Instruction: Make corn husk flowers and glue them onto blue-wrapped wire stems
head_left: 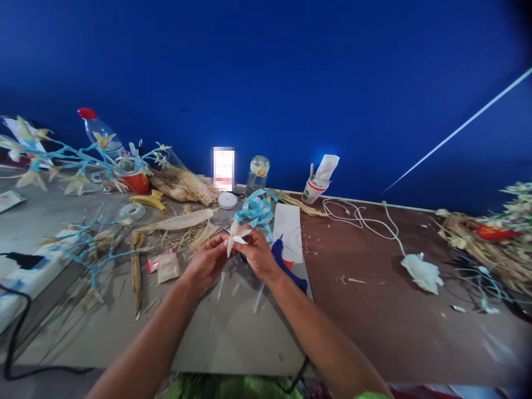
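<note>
Both my hands meet near the middle of the view, above the table, fingertips pinching a small, pale, flower-shaped piece (pixel 238 240) with pointed petals. My left hand (pixel 210 256) grips it from one side, my right hand (pixel 258 256) from the other; the fingers cover its lower part, so I cannot tell whether it has a stem. Just beyond, loops of light-blue ribbon (pixel 254 208) are partly hidden by my fingers. A blue tool (pixel 293 271) lies beside my right wrist, partly covered by my forearm — it looks like a glue gun. Near the wall, a bright upright shape (pixel 224 169) is pixelated and unreadable. At the left edge, a power strip (pixel 25 293) is cut off; at the right edge, so is a tangle of dried fibres (pixel 469 235).

The surface is grey under my hands (pixel 233 343) and dark brown to the right (pixel 353 332), scattered with dry scraps. On the far left, blue-wrapped branches with pale blossoms (pixel 62 147) spread from a red pot (pixel 136 183). A glass jar (pixel 257 176) and a paper cup (pixel 312 191) stand along the back — behind them rises a deep-blue wall (pixel 266 83).
</note>
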Motion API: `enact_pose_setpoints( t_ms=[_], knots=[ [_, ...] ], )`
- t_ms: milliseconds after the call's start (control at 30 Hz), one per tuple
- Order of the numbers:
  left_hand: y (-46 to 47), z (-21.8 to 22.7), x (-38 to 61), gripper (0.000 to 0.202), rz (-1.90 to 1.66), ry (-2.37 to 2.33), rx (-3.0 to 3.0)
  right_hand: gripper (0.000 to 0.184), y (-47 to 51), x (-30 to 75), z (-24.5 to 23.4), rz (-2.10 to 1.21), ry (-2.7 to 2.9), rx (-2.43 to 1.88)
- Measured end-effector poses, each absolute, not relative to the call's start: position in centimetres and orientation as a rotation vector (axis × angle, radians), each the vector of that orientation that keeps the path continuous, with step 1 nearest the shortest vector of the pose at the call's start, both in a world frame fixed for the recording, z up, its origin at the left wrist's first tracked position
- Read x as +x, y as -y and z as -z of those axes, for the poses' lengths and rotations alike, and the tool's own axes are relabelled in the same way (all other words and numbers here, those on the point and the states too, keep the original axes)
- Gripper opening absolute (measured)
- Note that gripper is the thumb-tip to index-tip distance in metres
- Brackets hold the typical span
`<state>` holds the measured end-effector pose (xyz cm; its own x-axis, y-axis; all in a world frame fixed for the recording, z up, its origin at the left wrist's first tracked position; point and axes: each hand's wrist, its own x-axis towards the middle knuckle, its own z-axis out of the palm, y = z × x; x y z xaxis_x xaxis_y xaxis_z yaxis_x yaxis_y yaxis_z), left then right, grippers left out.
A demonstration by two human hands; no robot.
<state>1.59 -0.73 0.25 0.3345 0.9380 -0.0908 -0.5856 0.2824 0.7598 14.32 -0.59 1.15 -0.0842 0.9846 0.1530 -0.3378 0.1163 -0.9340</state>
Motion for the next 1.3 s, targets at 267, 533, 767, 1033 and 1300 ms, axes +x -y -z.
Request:
enact_pose_setpoints(
  t_ms=[267,533,767,1033,1300],
  knots=[
    [0.8,-0.4,1.2,0.021,-1.045,-0.610,0.685,0.032,0.7,14.7,-1.5,-1.604,0.923,-0.845],
    [0.8,-0.3,2.0,0.023,-1.188,-0.780,0.939,0.026,0.2,15.0,-0.9,-1.535,0.914,-0.849],
    [1.0,-0.6,2.2,0.029,-1.347,-0.866,1.080,0.024,0.3,15.2,-1.1,-1.496,0.971,-0.877],
    [0.8,0.4,1.8,0.027,-1.415,-0.908,1.105,0.030,0.4,15.0,-1.1,-1.593,1.002,-0.896],
    [1.1,-0.6,1.9,0.029,-1.398,-0.846,1.028,0.029,0.5,15.0,-1.2,-1.626,0.936,-0.866]
  ],
)
